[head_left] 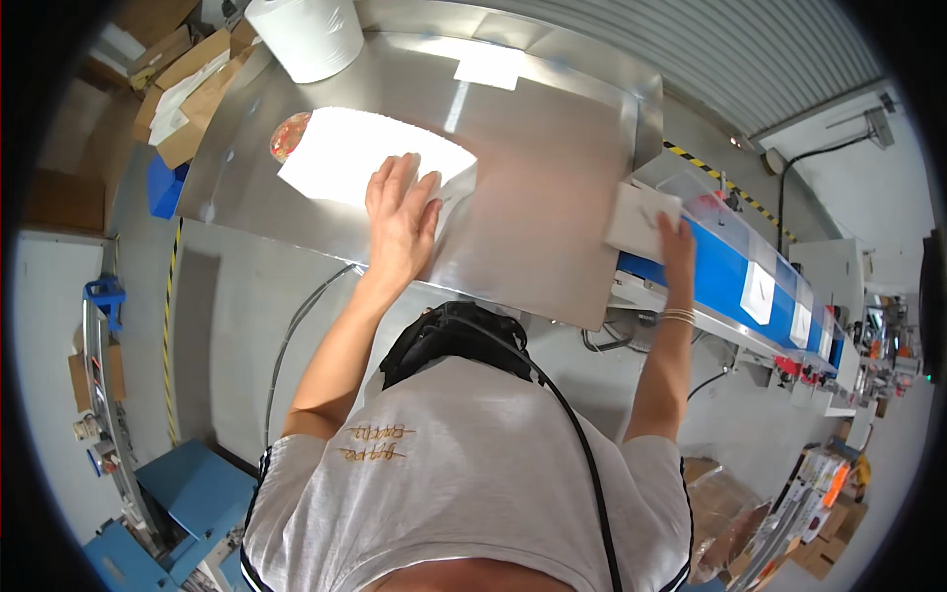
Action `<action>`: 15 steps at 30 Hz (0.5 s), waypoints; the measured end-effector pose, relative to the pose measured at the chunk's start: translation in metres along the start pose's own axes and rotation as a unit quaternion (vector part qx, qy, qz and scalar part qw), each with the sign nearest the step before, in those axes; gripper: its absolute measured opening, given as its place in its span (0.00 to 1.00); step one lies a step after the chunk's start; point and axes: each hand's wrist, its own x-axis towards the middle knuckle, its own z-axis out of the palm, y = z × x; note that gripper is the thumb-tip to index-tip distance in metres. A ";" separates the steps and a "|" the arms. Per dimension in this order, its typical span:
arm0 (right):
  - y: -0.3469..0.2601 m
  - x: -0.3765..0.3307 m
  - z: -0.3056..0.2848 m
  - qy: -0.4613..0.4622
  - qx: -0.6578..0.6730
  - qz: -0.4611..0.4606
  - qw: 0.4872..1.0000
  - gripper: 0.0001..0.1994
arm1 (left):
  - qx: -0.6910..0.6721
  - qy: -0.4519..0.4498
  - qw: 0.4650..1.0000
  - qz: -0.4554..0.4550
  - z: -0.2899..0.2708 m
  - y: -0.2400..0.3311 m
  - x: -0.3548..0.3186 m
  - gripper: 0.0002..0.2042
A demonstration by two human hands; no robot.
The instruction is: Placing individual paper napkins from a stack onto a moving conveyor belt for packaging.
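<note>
A long white row of what look like thin flat packets (335, 153) lies on the steel table (552, 178), its surface washed out by glare. My left hand (400, 212) rests on the right part of this row, fingers stretched out and slightly apart. Against the row's left end is a rounded red-patterned object (290, 137), partly hidden. At the table's right edge, my right hand (677, 247) grips a flat white packet (641, 219) by its right side, over the near end of the blue conveyor belt (720, 266). Motion blurs the right fingers a little.
More white packets (758, 293) lie spaced along the belt under a clear cover. A large white roll (308, 39) stands at the table's back left, and a white sheet (490, 68) lies at the back. Open cardboard boxes (197, 94) are on the left beside a blue bin (166, 185).
</note>
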 end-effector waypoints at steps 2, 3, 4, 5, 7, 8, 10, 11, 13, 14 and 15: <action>0.010 0.004 -0.027 0.115 -0.229 -0.017 0.967 0.28 | -0.006 0.011 1.000 -0.006 0.002 -0.001 0.000 0.16; -0.002 -0.008 -0.023 0.187 -0.338 -0.016 0.922 0.29 | -0.003 0.015 1.000 -0.001 0.003 -0.001 0.000 0.16; -0.016 -0.018 -0.017 0.258 -0.439 -0.015 0.861 0.30 | 0.001 0.019 1.000 0.004 0.003 -0.002 -0.001 0.17; -0.020 -0.019 -0.017 0.247 -0.414 -0.060 0.874 0.30 | -0.015 0.019 1.000 0.001 0.006 -0.002 -0.001 0.16; -0.027 -0.009 0.010 0.130 -0.233 -0.201 0.943 0.27 | 0.009 0.021 1.000 -0.005 0.005 0.003 0.000 0.16; -0.058 -0.022 0.036 0.026 -0.187 -0.227 0.955 0.26 | 0.032 0.020 0.999 -0.010 0.005 0.004 0.000 0.16; -0.112 -0.049 0.093 -0.096 -0.131 -0.375 0.913 0.25 | 0.032 0.018 0.999 -0.002 0.006 0.002 -0.001 0.16; -0.139 -0.062 0.111 -0.219 -0.018 -0.338 0.915 0.23 | 0.033 0.017 0.999 0.003 0.007 0.001 -0.002 0.16; -0.179 -0.080 0.139 -0.342 0.057 -0.251 0.903 0.23 | 0.026 -0.005 0.999 0.020 0.006 -0.002 -0.002 0.16; -0.182 -0.080 0.151 -0.340 0.059 -0.251 0.904 0.23 | 0.020 -0.026 0.999 0.033 0.005 -0.004 -0.001 0.17; -0.179 -0.076 0.162 -0.349 0.021 -0.286 0.892 0.25 | 0.017 -0.027 0.999 0.038 0.004 -0.003 0.001 0.17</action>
